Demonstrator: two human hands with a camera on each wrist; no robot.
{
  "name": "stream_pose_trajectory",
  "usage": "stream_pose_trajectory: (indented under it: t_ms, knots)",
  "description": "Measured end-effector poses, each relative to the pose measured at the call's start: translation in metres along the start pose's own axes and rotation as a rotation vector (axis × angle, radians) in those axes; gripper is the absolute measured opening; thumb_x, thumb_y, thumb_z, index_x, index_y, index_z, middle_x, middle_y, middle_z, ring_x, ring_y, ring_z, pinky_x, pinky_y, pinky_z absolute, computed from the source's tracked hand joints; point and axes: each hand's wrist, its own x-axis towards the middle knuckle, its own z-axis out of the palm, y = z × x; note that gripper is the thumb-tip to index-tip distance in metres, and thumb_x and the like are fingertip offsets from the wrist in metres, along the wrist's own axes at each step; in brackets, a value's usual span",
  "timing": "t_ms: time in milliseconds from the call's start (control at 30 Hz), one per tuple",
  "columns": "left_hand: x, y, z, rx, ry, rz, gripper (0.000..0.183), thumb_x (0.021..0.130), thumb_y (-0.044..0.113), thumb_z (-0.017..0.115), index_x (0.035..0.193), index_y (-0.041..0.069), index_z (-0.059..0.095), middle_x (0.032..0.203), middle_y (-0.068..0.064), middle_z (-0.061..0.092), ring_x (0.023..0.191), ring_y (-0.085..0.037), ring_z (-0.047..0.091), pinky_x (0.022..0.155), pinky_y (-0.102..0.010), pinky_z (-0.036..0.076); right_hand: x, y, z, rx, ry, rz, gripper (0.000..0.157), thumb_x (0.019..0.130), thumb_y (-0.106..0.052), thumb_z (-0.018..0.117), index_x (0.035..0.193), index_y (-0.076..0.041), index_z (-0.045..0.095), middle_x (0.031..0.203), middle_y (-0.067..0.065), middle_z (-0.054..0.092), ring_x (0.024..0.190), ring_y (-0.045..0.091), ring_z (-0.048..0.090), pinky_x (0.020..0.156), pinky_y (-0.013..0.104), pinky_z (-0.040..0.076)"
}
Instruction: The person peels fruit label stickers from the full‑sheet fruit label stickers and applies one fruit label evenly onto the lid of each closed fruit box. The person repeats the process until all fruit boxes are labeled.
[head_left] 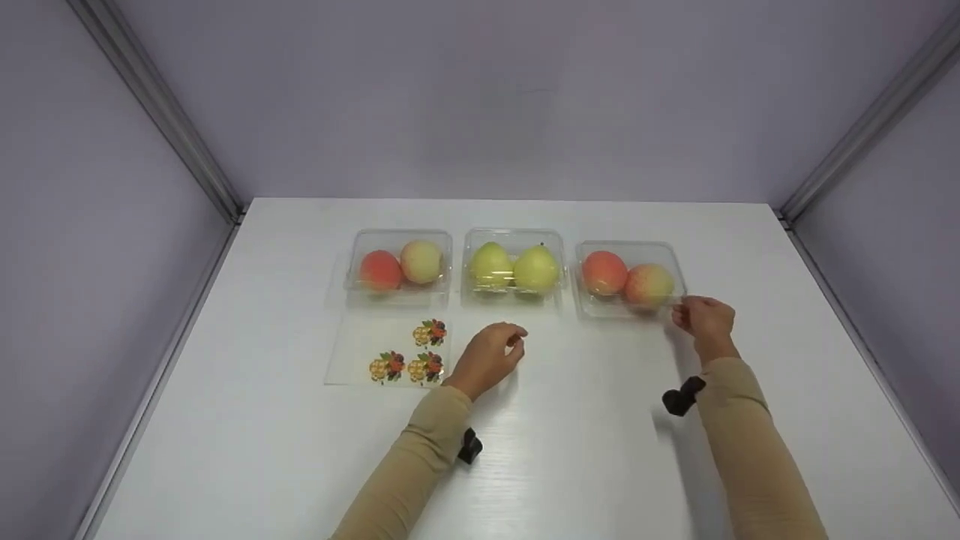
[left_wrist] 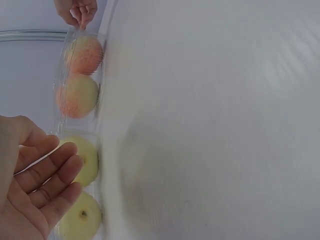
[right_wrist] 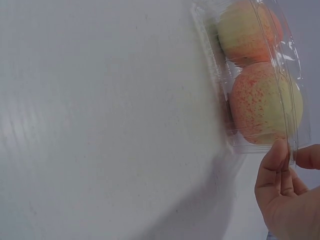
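My right hand pinches the near right corner of a clear plastic clamshell box, which holds two peaches. In the right wrist view its thumb and fingers meet at the box's edge. My left hand hovers over the table with fingers loosely bent and nothing in them; its palm shows in the left wrist view. Beyond it sits a middle clamshell box with two yellow-green pears. Left of the left hand lies a transparent sheet bearing three fruit-picture stickers.
A third clamshell box with two peaches stands at the left end of the row, behind the sheet. All of it rests on a white table, with pale panels around the back and sides.
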Motion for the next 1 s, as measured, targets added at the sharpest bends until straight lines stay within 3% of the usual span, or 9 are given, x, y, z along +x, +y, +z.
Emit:
stream_pose_trajectory:
  t_ms: [300, 1000]
  knots:
    - [0.0, 0.006, 0.002, -0.023, -0.005, 0.006, 0.022, 0.096, 0.011, 0.054, 0.11, 0.002, 0.068, 0.104, -0.012, 0.071, 0.095, -0.022, 0.067, 0.087, -0.034, 0.054, -0.001, -0.001, -0.006, -0.065, -0.044, -0.006, 0.007, 0.095, -0.009, 0.05, 0.102, -0.007, 0.051, 0.059, -0.005, 0.062, 0.056, 0.002, 0.06, 0.059, 0.016, 0.054]
    - [0.001, 0.006, 0.001, -0.019, -0.007, 0.005, 0.022, 0.095, 0.01, 0.054, 0.11, 0.001, 0.068, 0.104, -0.012, 0.072, 0.095, -0.022, 0.067, 0.087, -0.033, 0.055, -0.006, -0.004, -0.028, -0.309, -0.324, 0.011, 0.012, 0.097, -0.011, 0.048, 0.105, -0.004, 0.046, 0.073, -0.006, 0.064, 0.068, 0.004, 0.063, 0.07, 0.018, 0.054]
